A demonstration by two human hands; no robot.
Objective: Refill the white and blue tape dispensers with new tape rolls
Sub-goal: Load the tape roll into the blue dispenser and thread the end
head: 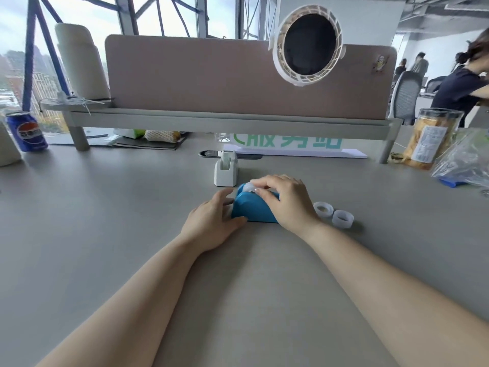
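Observation:
The blue tape dispenser (pixel 252 209) lies on the grey desk in the middle of the view. My left hand (pixel 213 221) grips its left end, thumb along the near side. My right hand (pixel 287 201) rests over its top and right side, fingertips pinching a clear tape roll (pixel 248 187) that sits in the dispenser's top. The white tape dispenser (pixel 225 170) stands upright just behind, apart from both hands. Two clear tape rolls (pixel 323 209) (pixel 343 219) lie flat on the desk to the right of my right wrist.
A low shelf with a pink divider (pixel 238 75) and a clip fan (pixel 308 45) runs across the back. A blue soda can (pixel 26 132) stands far left; a snack jar (pixel 430 139) and plastic bag (pixel 465 160) sit far right. A person sits beyond on the right.

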